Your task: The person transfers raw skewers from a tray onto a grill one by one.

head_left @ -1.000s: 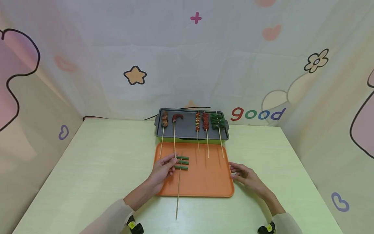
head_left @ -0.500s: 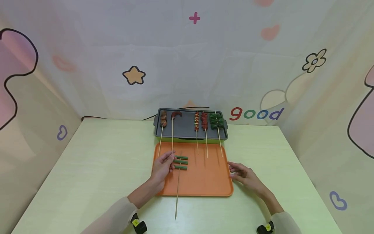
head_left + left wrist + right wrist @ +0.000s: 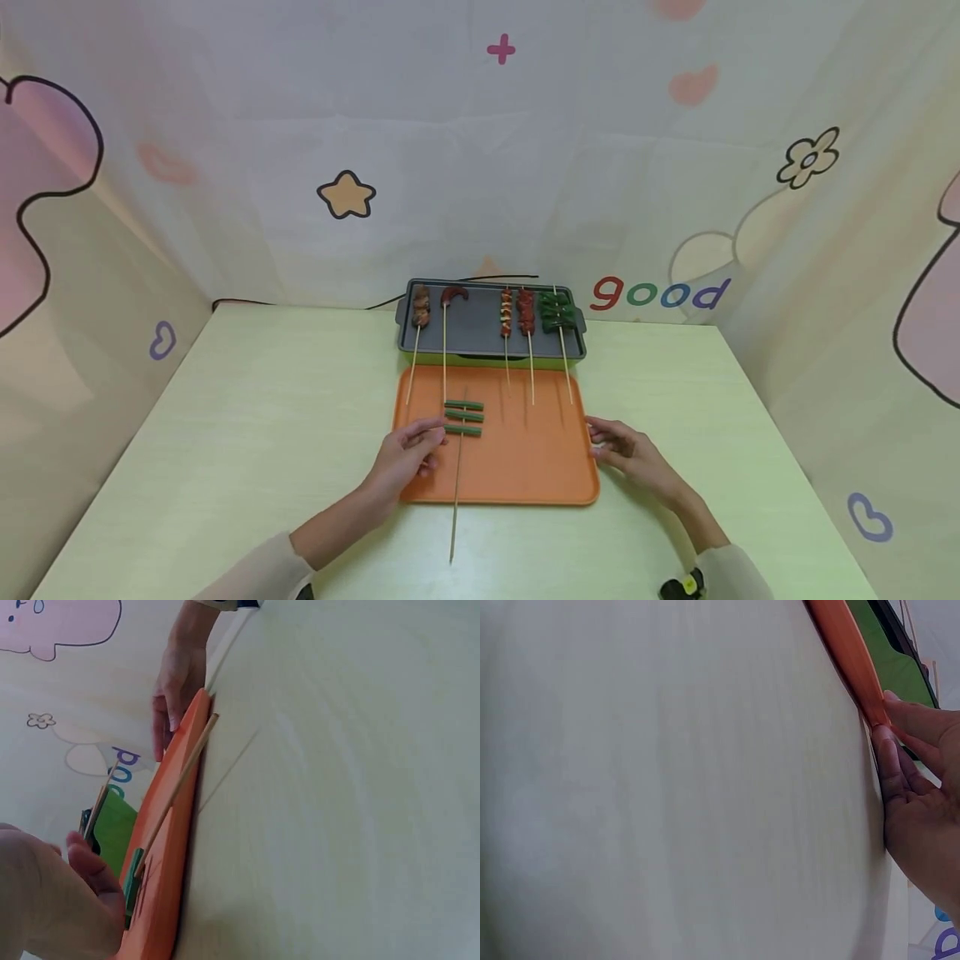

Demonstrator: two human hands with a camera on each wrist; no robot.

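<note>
My left hand (image 3: 408,457) is over the left part of the orange tray (image 3: 532,467), fingers loosely bent and holding nothing. Its fingertips are close to the left ends of a skewer of green bean-like pieces (image 3: 465,417); whether they touch cannot be told. That skewer lies on the tray, its stick sticking out past the front edge. My right hand (image 3: 637,458) pinches the tray's right edge, thumb and fingers around the rim (image 3: 866,690) in the right wrist view. Just beyond the left hand, the stick of a curled reddish-brown skewer (image 3: 445,350) reaches from the grill pan over the tray.
Behind the tray stands a grey grill pan (image 3: 480,333) with a green base. On it lie a brown meat skewer (image 3: 421,308), a thin mixed skewer (image 3: 506,312), a red meat skewer (image 3: 527,312) and a green pepper-like skewer (image 3: 557,311). A black cord (image 3: 386,302) runs behind.
My left hand has let go of the curled reddish-brown skewer's stick and drawn back toward the front left. That skewer stays on the grill pan. My right hand keeps its hold on the tray.
</note>
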